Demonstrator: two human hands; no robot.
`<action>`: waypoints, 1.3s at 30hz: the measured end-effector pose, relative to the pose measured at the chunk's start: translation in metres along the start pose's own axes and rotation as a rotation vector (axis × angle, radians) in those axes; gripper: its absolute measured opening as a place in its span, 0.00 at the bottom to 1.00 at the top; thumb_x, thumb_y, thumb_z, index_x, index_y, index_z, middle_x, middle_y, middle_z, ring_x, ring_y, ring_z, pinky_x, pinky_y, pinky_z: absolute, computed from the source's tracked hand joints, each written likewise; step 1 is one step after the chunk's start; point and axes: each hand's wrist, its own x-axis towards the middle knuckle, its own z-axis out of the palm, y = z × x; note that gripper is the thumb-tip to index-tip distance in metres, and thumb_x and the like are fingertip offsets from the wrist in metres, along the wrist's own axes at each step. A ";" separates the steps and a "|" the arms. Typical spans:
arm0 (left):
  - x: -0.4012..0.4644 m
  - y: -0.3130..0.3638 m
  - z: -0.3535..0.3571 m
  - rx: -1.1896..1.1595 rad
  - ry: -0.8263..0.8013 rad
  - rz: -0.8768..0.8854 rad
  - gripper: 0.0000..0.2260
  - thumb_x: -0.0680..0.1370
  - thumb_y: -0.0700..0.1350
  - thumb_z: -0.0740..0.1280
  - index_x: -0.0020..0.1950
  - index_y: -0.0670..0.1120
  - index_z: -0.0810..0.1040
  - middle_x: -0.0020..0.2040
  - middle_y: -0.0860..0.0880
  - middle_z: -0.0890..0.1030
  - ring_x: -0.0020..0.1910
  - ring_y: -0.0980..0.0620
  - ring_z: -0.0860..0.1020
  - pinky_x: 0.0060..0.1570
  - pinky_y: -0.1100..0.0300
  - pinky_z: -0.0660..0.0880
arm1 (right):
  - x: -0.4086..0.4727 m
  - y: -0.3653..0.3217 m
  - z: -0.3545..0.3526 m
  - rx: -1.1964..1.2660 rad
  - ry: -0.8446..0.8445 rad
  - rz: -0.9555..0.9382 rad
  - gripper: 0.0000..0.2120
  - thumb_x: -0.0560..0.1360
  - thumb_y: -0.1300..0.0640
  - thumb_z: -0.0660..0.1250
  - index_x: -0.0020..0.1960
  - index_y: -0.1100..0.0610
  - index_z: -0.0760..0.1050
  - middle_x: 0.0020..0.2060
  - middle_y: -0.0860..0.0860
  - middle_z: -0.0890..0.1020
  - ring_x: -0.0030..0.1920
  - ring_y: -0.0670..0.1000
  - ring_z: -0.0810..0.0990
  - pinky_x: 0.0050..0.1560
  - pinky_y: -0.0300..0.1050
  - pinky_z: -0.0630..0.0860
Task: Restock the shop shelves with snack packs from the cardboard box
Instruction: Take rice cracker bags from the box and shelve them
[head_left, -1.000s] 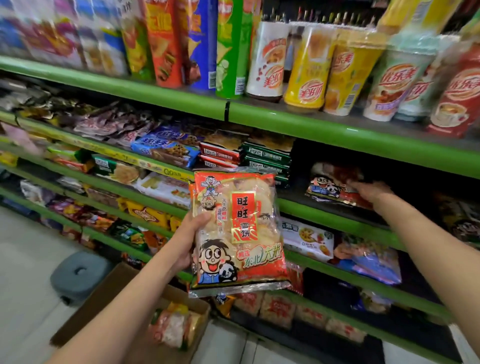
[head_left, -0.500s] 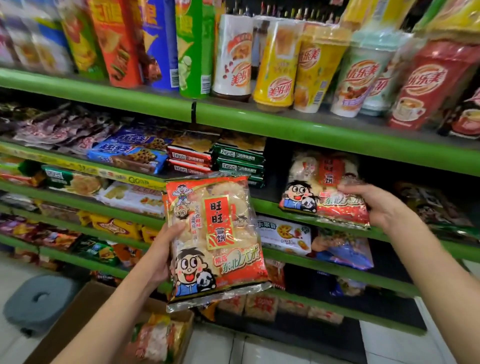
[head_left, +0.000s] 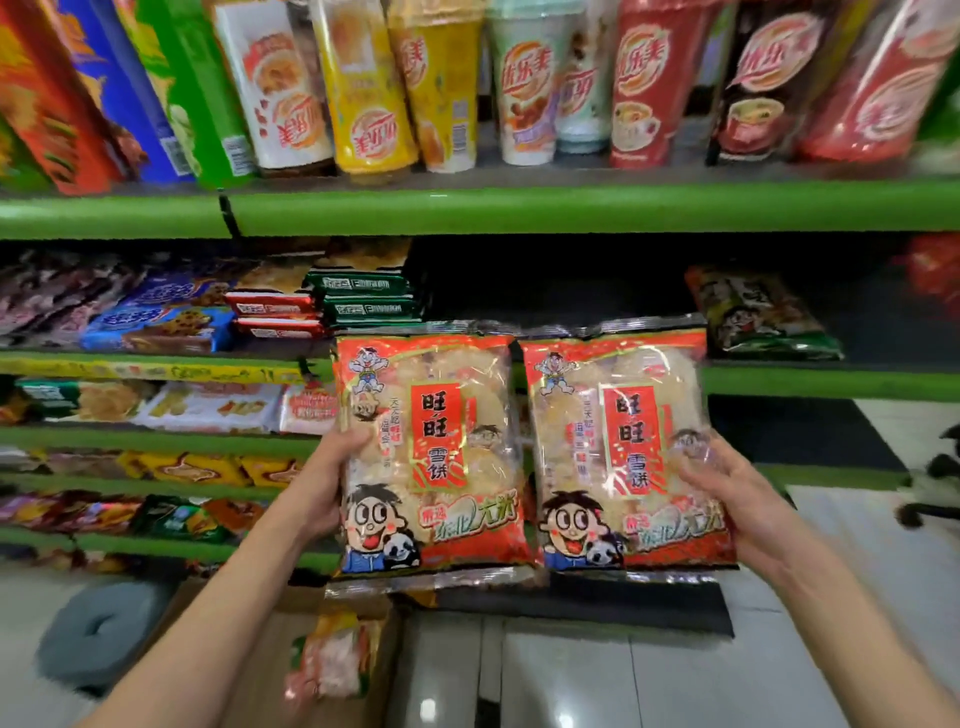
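Two red rice cracker packs with a cartoon boy are held upright side by side in front of the green shelves. My left hand (head_left: 324, 480) grips the left pack (head_left: 431, 452) by its left edge. My right hand (head_left: 737, 499) grips the right pack (head_left: 623, 457) by its right edge. Behind and above them is a dark gap on the second shelf (head_left: 561, 291). The cardboard box (head_left: 270, 675) stands on the floor at lower left under my left forearm, with one more snack pack (head_left: 332, 660) inside.
Tall drink cups and chip tubes line the top shelf (head_left: 519, 208). Biscuit packs (head_left: 363, 296) fill the second shelf to the left of the gap, and a dark snack bag (head_left: 758, 317) lies to its right. A grey stool (head_left: 98, 634) stands left of the box.
My right hand has pulled a pack off the second shelf and brought it down beside the pack in my left hand. The view has shifted right and closer.
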 end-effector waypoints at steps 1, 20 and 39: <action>0.000 -0.001 0.007 0.005 -0.012 0.010 0.26 0.72 0.51 0.72 0.67 0.44 0.72 0.50 0.42 0.87 0.46 0.43 0.87 0.39 0.52 0.83 | -0.004 0.002 -0.004 0.013 0.004 0.010 0.33 0.57 0.47 0.87 0.60 0.42 0.80 0.58 0.59 0.84 0.55 0.63 0.85 0.46 0.57 0.83; -0.015 -0.006 0.078 0.168 0.017 0.141 0.21 0.72 0.54 0.66 0.65 0.53 0.71 0.42 0.65 0.86 0.40 0.66 0.84 0.32 0.67 0.80 | -0.022 0.002 -0.037 0.070 0.160 -0.020 0.25 0.76 0.36 0.62 0.64 0.51 0.77 0.55 0.57 0.86 0.55 0.60 0.86 0.44 0.55 0.84; 0.004 0.010 0.097 0.083 -0.008 0.122 0.26 0.72 0.53 0.70 0.68 0.48 0.73 0.57 0.43 0.86 0.55 0.40 0.85 0.44 0.47 0.83 | -0.006 -0.014 -0.054 0.050 0.281 -0.023 0.21 0.79 0.37 0.62 0.58 0.52 0.81 0.50 0.55 0.87 0.49 0.57 0.87 0.36 0.49 0.84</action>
